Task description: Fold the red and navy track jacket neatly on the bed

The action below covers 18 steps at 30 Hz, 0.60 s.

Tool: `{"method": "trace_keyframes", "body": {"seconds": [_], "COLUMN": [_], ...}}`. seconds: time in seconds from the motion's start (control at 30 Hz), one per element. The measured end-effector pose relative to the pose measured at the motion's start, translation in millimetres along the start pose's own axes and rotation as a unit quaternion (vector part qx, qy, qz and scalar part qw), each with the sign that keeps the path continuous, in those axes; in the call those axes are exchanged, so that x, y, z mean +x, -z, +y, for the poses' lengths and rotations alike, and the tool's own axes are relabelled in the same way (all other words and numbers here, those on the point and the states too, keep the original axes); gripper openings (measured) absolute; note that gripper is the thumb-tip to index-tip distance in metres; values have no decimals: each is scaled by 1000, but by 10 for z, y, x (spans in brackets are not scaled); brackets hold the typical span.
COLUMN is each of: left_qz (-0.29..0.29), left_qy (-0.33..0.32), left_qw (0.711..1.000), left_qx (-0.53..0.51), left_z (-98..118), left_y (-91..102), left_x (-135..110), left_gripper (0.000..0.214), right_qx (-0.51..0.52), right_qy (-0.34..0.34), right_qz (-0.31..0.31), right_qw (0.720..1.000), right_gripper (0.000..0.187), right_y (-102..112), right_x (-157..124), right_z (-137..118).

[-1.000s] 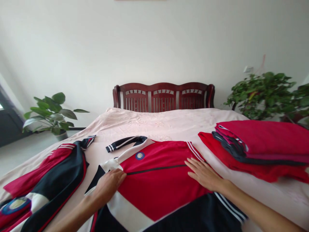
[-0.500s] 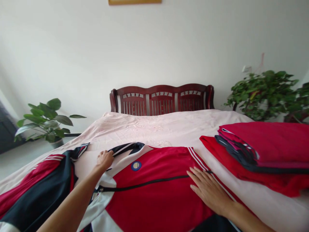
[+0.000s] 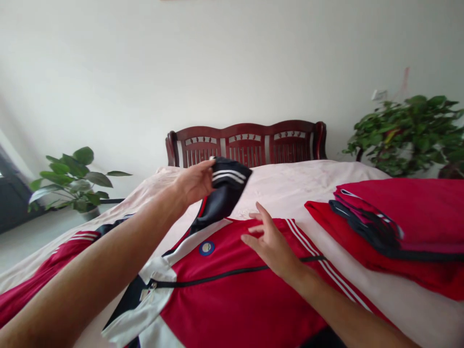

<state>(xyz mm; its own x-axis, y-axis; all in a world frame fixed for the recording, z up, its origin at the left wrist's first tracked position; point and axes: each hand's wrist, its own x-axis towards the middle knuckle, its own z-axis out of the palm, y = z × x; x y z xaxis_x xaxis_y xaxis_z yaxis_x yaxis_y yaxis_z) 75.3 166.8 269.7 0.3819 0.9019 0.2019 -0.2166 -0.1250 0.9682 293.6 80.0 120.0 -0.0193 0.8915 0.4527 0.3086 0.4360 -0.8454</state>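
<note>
- Head view:
- Left hand [image 3: 194,182] grips the navy striped sleeve cuff [image 3: 229,186], raised off the bed.
- Right hand [image 3: 270,246] is open, fingers spread, over the red track jacket [image 3: 221,304], which lies on the pink bedsheet [image 3: 308,186].
- Left forearm [image 3: 90,256] partly blocks a second jacket [image 3: 47,266].
- Folded red clothes [image 3: 398,212] lie at right.
- 2 potted plants [image 3: 76,179] [image 3: 409,135] flank the wooden headboard [image 3: 246,145].

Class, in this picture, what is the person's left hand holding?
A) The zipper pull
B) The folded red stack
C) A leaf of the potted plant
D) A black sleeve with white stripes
D. The left hand grips the black sleeve, its white stripes showing, raised above the red jacket.
</note>
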Motion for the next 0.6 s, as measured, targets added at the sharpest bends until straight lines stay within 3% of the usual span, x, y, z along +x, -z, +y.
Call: {"method": "trace_keyframes", "body": {"seconds": [0.03, 0.1, 0.17, 0.23, 0.3, 0.43, 0.5, 0.6], "left_qz": [-77, -183, -200, -138, -48, -11, -15, 11], "left_qy": [16, 66, 76, 61, 51, 61, 87, 88], "left_qw": [997, 981, 974, 973, 941, 793, 777, 772], "left_qx": [-12, 2, 67, 178, 331, 606, 624, 630], "left_z": [67, 173, 191, 56, -251, -1081, -1376, -1537], "left_y": [-242, -588, -643, -384, 82, 966, 1190, 1323], "left_x": [-68, -244, -421, -567, -708, -1108, -1344, -1625], "left_gripper": [30, 35, 38, 37, 36, 40, 33, 16], "right_qx": [88, 218, 292, 330, 353, 317, 269, 98], "right_qy": [2, -37, -117, -181, -181, -71, -34, 9], "right_qz": [21, 90, 186, 258, 248, 115, 115, 165], "right_qw": [996, 971, 931, 890, 884, 939, 956, 981], "right_gripper": [94, 83, 67, 58, 53, 54, 58, 57], "right_y": [-148, -318, -298, -135, 76, 377, 465, 626], "right_x": [107, 312, 487, 605, 652, 560, 446, 203], "right_z": [-146, -339, -380, -299, -171, -16, 19, 163]}}
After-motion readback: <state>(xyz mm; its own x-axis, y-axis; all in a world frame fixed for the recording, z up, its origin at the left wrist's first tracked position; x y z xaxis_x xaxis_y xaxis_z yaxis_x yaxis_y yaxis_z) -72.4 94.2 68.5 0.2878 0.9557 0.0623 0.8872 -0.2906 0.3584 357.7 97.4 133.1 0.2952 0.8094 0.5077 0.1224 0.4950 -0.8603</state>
